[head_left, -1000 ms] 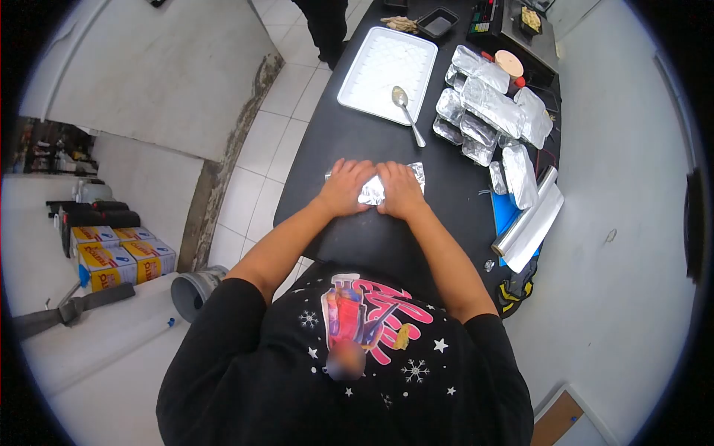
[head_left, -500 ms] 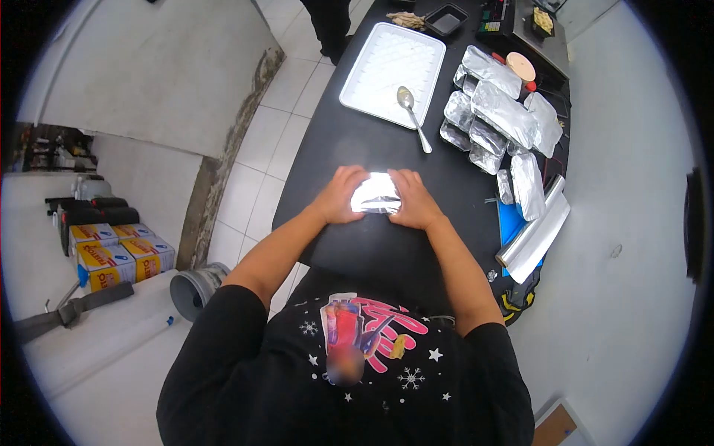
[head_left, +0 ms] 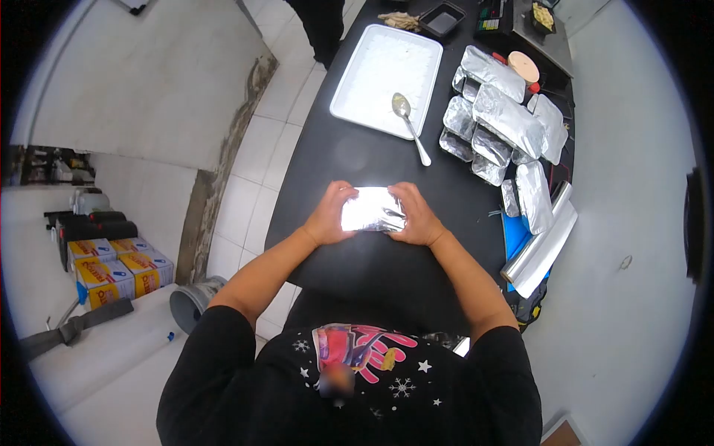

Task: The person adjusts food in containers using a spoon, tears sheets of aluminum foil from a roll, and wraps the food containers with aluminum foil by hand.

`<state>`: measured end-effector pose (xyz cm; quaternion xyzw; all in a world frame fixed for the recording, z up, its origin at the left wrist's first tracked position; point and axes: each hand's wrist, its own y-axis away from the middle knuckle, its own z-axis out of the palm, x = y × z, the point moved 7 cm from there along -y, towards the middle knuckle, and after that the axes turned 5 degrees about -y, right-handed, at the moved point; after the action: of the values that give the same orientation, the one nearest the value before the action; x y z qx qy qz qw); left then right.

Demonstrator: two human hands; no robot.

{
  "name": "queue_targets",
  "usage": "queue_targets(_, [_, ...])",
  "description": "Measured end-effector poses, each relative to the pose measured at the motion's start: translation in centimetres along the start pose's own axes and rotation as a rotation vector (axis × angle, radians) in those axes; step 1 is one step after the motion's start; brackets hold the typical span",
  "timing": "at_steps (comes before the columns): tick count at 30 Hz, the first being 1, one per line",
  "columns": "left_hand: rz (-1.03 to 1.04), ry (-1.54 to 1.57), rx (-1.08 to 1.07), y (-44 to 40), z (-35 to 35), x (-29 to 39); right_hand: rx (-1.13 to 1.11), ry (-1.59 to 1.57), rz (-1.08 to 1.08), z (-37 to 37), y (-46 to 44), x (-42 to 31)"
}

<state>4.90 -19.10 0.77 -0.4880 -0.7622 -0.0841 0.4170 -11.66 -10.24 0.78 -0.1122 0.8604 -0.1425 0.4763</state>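
Note:
Between my two hands is a small foil-covered container [head_left: 373, 209], low over the black table [head_left: 349, 160] or resting on it. My left hand [head_left: 329, 214] is wrapped round its left end, the thumb along the edge. The right end is gripped by my right hand [head_left: 416, 215] in the same way. The foil on top looks smooth and shiny, with creases along the near edge; the container's sides are hidden. Beyond my hands lies a white tray [head_left: 372, 56], with a metal spoon [head_left: 402, 109] lying across its near right corner, handle toward me.
Several foil-wrapped containers [head_left: 509, 119] are piled at the right. A foil roll [head_left: 547, 241] lies nearer, over something blue [head_left: 515, 236]. At the back are a black container [head_left: 444, 18] and a scale [head_left: 491, 18]. A person's dark-clad leg [head_left: 321, 30] stands beyond the table's left edge.
My hands and the foil-covered container sit slightly lower in view and more of its top shows. The camera view has shifted a little; both hands keep hold.

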Motion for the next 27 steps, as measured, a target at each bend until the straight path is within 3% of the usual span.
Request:
queue_targets(7, [0.09,0.121,0.104,-1.7,-2.4,3.3,0.092,-0.208,0.191,-3.1,-0.5,-3.1])
queue_targets(15, [0.41,0.255,0.256,-7.5,-10.1,15.5,0.186,-0.041,-0.193,-14.6,-4.8,-16.1])
queue_targets(19, [0.542,0.27,0.336,-9.3,-12.9,20.6,0.111,-0.199,-0.116,-16.5,-4.9,-18.8])
queue_targets(23, [0.556,0.126,0.309,-10.7,-14.9,24.2,0.157,-0.326,-0.11,-18.6,-5.7,-22.4])
queue_targets(27, [0.434,0.27,0.271,-11.9,-15.7,24.8,0.254,-0.135,-0.022,-20.8,-6.1,-25.4])
